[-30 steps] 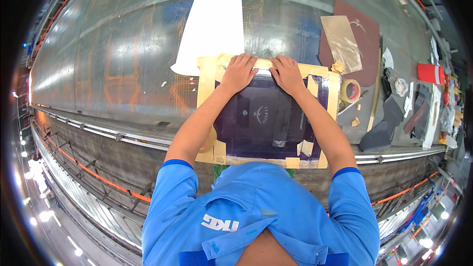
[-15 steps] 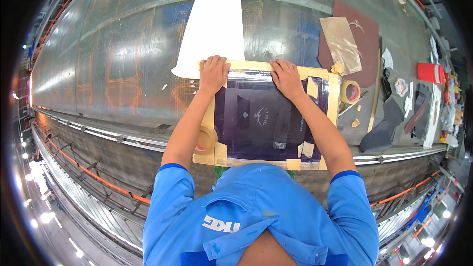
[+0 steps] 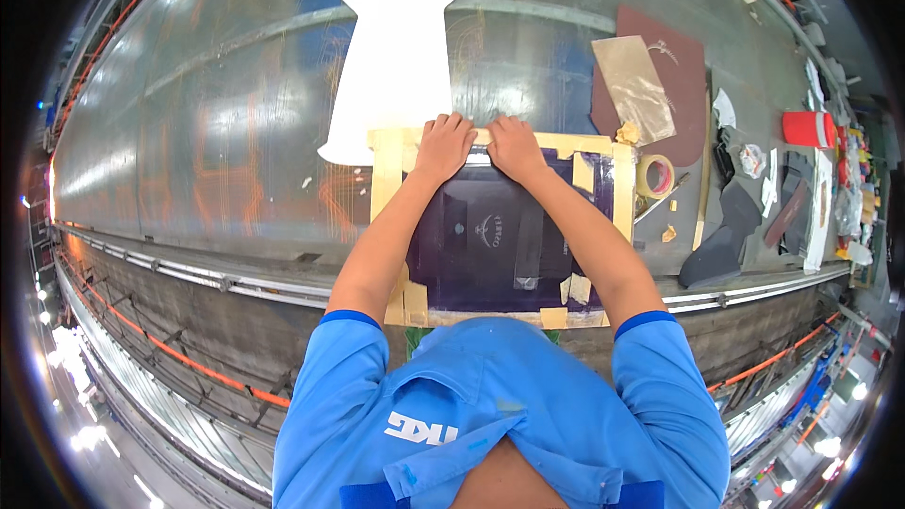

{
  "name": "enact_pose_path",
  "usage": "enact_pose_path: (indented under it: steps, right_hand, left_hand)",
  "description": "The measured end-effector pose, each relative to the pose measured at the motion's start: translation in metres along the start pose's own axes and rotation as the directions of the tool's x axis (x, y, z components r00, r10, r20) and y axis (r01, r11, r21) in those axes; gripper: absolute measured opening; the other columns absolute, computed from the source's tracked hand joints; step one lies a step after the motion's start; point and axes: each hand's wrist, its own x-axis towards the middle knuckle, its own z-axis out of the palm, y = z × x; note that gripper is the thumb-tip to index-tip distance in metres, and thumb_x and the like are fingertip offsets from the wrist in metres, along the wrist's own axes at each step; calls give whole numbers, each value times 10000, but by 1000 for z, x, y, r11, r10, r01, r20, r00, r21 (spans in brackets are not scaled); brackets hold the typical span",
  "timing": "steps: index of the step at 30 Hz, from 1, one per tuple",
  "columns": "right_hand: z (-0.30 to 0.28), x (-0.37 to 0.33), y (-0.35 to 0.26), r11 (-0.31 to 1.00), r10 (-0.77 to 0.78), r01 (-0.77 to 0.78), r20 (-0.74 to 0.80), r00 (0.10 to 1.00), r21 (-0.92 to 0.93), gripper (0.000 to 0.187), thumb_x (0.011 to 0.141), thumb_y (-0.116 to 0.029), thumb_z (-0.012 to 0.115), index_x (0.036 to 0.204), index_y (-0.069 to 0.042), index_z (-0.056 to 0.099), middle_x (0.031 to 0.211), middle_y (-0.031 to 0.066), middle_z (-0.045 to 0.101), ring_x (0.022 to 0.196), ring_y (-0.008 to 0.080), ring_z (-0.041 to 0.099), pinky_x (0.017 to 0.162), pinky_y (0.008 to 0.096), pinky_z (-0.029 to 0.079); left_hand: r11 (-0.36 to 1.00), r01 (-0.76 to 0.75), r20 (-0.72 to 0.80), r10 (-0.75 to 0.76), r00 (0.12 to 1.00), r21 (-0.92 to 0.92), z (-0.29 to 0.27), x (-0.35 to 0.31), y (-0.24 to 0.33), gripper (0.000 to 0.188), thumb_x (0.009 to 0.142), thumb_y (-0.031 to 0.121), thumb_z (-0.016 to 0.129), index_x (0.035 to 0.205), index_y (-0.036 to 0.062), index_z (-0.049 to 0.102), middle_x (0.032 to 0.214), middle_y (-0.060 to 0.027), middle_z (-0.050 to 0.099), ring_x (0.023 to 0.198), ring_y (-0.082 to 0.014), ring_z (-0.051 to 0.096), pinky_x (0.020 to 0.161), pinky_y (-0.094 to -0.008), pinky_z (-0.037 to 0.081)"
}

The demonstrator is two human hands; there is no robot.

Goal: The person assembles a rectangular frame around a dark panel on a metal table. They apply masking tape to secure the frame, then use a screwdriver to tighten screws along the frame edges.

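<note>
hands (image 3: 479, 145) flat, apparently pressing taped frame (image 3: 603, 146)

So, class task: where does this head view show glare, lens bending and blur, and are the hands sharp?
Head view: overhead light glares in pale patches across the shiny table; its front rail bows with the fisheye, and the corners go black; small lamps blur at the lower rim; the left hand and right hand on the dark taped frame are sharp.
</note>
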Motion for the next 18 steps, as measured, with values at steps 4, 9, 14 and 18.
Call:
enact_pose_path:
  steps: [4, 9, 14, 18]
  right_hand:
    - [-7, -14, 8, 998, -51, 55, -233, 971, 15, 324, 831, -128, 626, 1139, -27, 634, 1143, 113, 587, 1118, 289, 550, 924, 432, 458]
    - [-48, -67, 60, 996, 86, -84, -341, 936, 20, 152, 882, -151, 639, 992, -74, 712, 1022, 65, 646, 1004, 269, 618, 866, 388, 516]
    - [-71, -99, 125, 985, 163, -170, -252, 954, -8, 139, 920, -155, 620, 976, -76, 719, 1015, 53, 649, 1039, 265, 605, 905, 396, 500]
    - [-91, -100, 142, 930, 111, -138, -99, 989, -340, 172, 946, -219, 602, 960, -99, 725, 1014, 26, 649, 1102, 220, 573, 991, 431, 429]
  left_hand:
    - [999, 40, -17, -40, 999, 9, 5, -3, -2, 213, 964, 307, 567, 1052, 129, 642, 1036, -61, 588, 1046, -287, 551, 896, -461, 432]
    - [999, 35, -6, -35, 999, 26, 6, -5, -2, 230, 972, 340, 571, 1032, 130, 642, 1047, -50, 580, 1039, -269, 538, 908, -449, 412]
    - [999, 32, -13, -32, 999, 21, 5, -2, -3, 230, 967, 342, 579, 1043, 138, 651, 1040, -51, 580, 1029, -270, 540, 895, -447, 414]
    - [999, 33, -36, -33, 999, 3, 6, -6, -2, 207, 957, 334, 590, 1004, 142, 651, 1004, -54, 581, 1002, -284, 544, 862, -455, 420]
